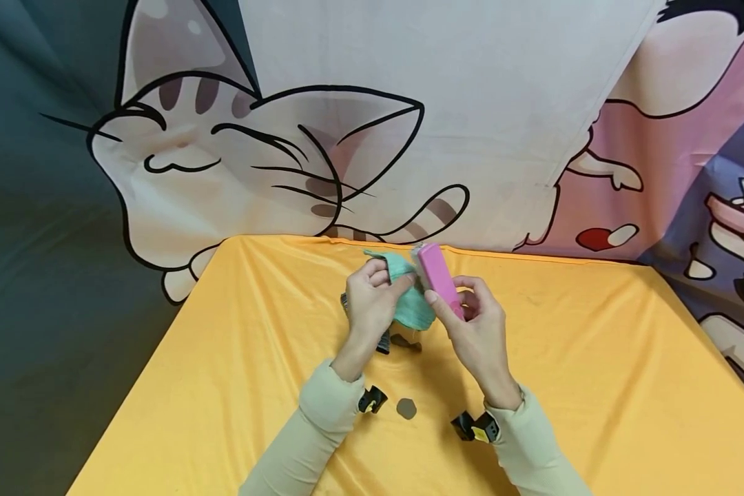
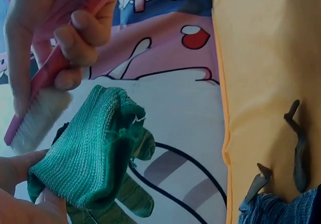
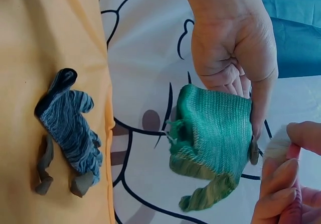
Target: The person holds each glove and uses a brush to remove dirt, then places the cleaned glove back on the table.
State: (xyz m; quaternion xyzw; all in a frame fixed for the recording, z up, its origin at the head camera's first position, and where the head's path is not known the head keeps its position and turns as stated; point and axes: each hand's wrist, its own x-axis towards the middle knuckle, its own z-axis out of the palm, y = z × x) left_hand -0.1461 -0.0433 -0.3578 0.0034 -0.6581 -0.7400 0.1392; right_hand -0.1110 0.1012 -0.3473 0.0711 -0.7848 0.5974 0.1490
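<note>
My left hand pinches a green knitted glove and holds it up above the yellow-covered table. Loose threads hang at the glove's edge, and its striped fingers dangle. A small grey-brown lump shows at the glove's side near the left thumb. In my right hand is a pink-handled brush, its white bristles turned toward the glove. The bristles stand close beside the glove in the left wrist view.
On the table lies a dark blue mottled glove, partly hidden by my left hand in the head view. Grey-brown crooked pieces lie around it. A flat grey-brown disc lies nearer me. Behind the table hangs a cartoon cat cloth.
</note>
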